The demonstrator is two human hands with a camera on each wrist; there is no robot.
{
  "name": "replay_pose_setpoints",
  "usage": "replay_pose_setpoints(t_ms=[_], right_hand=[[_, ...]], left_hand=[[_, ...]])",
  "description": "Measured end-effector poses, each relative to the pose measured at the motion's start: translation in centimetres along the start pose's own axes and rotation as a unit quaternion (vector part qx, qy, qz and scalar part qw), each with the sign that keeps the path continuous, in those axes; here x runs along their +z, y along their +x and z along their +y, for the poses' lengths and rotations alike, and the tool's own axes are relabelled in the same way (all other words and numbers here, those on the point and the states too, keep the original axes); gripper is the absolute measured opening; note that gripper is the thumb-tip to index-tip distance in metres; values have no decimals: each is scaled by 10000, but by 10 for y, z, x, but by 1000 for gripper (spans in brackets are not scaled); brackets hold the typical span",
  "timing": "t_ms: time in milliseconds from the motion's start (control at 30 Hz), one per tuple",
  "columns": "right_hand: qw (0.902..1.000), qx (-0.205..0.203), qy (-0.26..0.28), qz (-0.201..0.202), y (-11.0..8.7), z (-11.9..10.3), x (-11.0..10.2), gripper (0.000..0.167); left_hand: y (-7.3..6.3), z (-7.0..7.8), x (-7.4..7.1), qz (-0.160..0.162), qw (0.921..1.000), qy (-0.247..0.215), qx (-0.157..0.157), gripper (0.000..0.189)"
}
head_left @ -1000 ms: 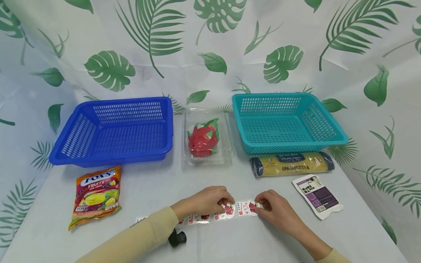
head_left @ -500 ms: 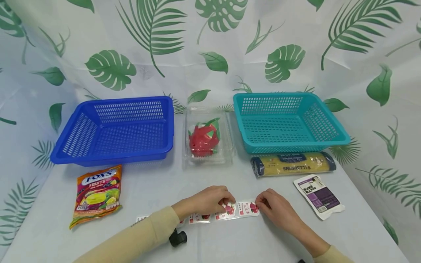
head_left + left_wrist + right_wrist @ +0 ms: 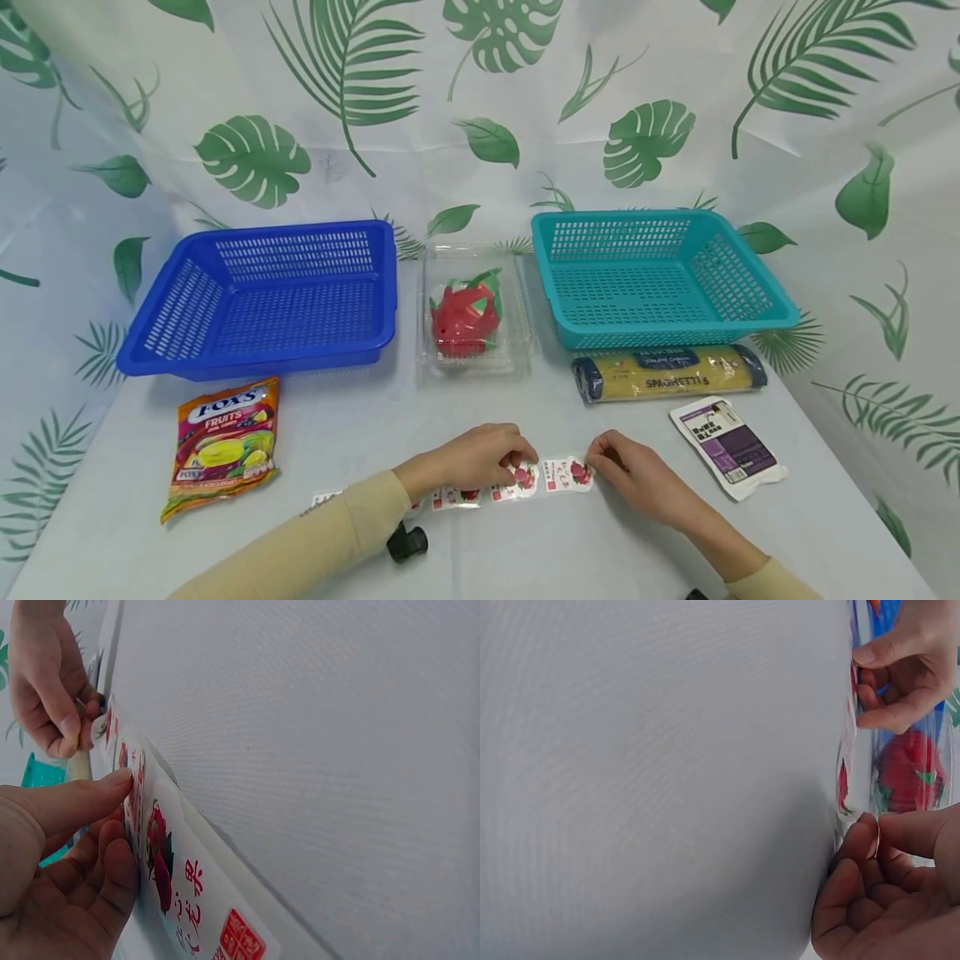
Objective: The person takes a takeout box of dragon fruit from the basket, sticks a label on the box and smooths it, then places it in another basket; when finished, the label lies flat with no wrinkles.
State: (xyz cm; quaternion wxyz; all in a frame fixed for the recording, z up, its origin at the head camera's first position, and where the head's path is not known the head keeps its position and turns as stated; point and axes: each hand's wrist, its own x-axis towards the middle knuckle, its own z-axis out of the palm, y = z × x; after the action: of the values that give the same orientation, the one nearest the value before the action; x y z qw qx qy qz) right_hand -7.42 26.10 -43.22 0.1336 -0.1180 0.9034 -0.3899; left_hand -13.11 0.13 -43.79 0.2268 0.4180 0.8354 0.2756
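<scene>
A strip of white dragon fruit stickers [image 3: 562, 476], printed with red fruit and red characters, lies across the front of the table. My left hand [image 3: 480, 457] holds the strip near its middle; in the left wrist view the thumb [image 3: 90, 801] lies on the printed face, with curled fingers at the strip's edge. At the right end is my right hand [image 3: 637, 477]. Its thumb and forefinger pinch a thin pale edge [image 3: 877, 846] beside the last sticker, seen in the right wrist view. My left forearm covers much of the strip's left part.
Behind the hands stand a blue basket [image 3: 300, 358], a clear plastic box [image 3: 513, 333] with a red dragon fruit [image 3: 465, 321] inside, and a teal basket [image 3: 667, 333]. Candy bag [image 3: 221, 450] lies left; spaghetti pack [image 3: 667, 375] and purple-white pouch [image 3: 727, 447] lie right.
My right hand has shifted slightly right, off the last sticker, whose printed fruit shows more fully now. The left hand stays in place on the strip.
</scene>
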Motion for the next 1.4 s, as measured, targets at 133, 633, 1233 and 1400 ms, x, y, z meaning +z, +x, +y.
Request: replay_pose_setpoints(t_ms=[133, 633, 1233, 1400], right_hand=[[9995, 85, -263, 124, 2, 0, 2, 4], [9982, 192, -551, 135, 7, -2, 5, 6], [9966, 442, 562, -403, 6, -4, -5, 14], [9936, 530, 852, -510, 7, -3, -7, 18]], left_hand=[[0, 0, 0, -8, 10000, -13, -44, 28], [1, 1, 1, -27, 9999, 20, -100, 29], [1, 0, 0, -1, 10000, -19, -94, 29], [1, 0, 0, -23, 10000, 15, -83, 29]])
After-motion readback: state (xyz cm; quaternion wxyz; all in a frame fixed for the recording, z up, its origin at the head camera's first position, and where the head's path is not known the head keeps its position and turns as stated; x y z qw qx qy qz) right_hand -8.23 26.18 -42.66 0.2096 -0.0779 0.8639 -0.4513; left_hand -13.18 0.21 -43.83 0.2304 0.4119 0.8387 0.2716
